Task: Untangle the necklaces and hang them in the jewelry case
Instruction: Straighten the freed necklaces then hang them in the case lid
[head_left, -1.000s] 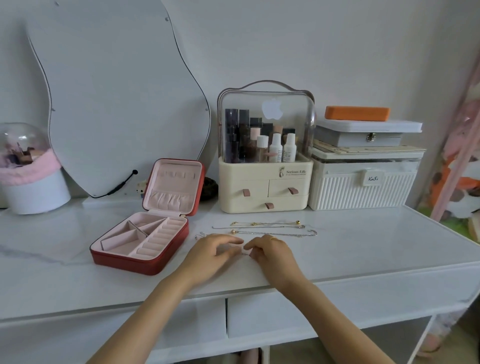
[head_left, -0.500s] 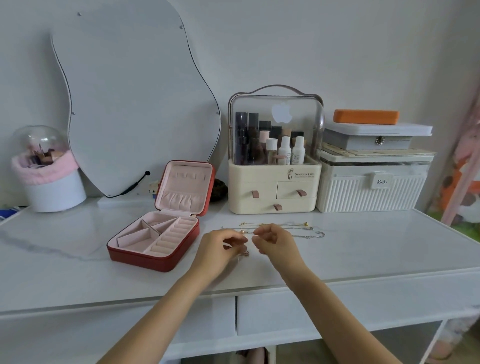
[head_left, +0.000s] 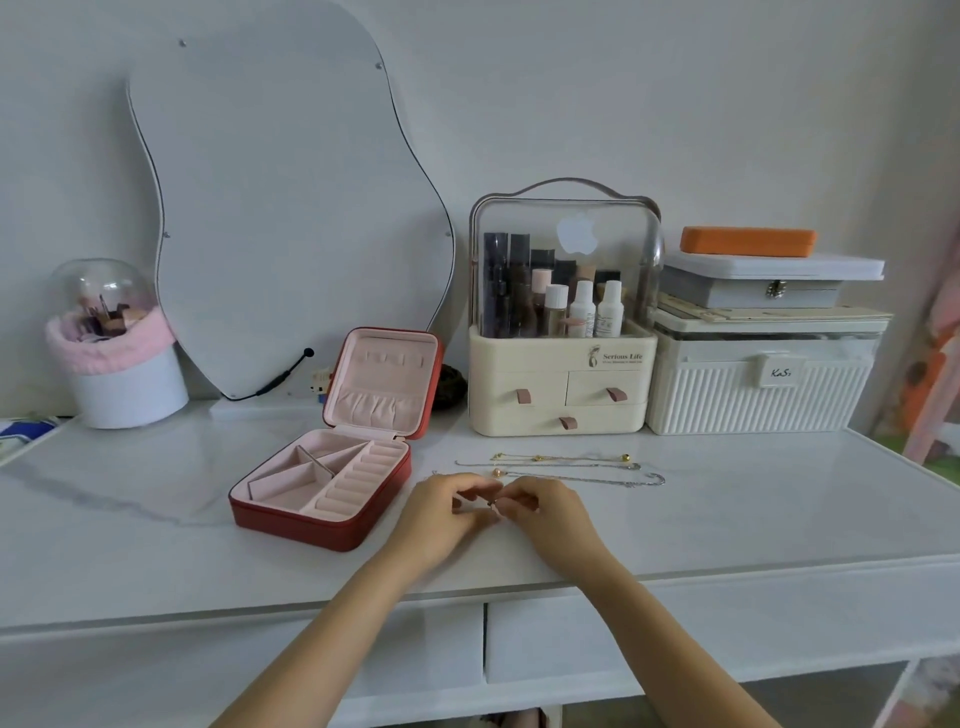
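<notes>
Your left hand (head_left: 451, 512) and right hand (head_left: 546, 512) meet fingertip to fingertip over the white table (head_left: 753, 525), both with fingers curled in, pinching a small dark bit between them; it looks like part of a thin chain, but it's too small to tell which piece. The necklaces (head_left: 566, 469) lie just behind your hands in three rough rows: a gold one with beads furthest back, then a thin silver one, then a longer silver one with a pearl-like bead. The near chain's left end runs toward your fingers; you can't tell if it is the one pinched. The red jewelry case (head_left: 332, 470) sits open to the left of your hands, lid upright, pink lined compartments with nothing visible in them. Behind the chains stand a cream cosmetics organizer (head_left: 563, 387) and a white ribbed box (head_left: 758, 389); a wavy mirror (head_left: 280, 208) leans on the wall.
</notes>
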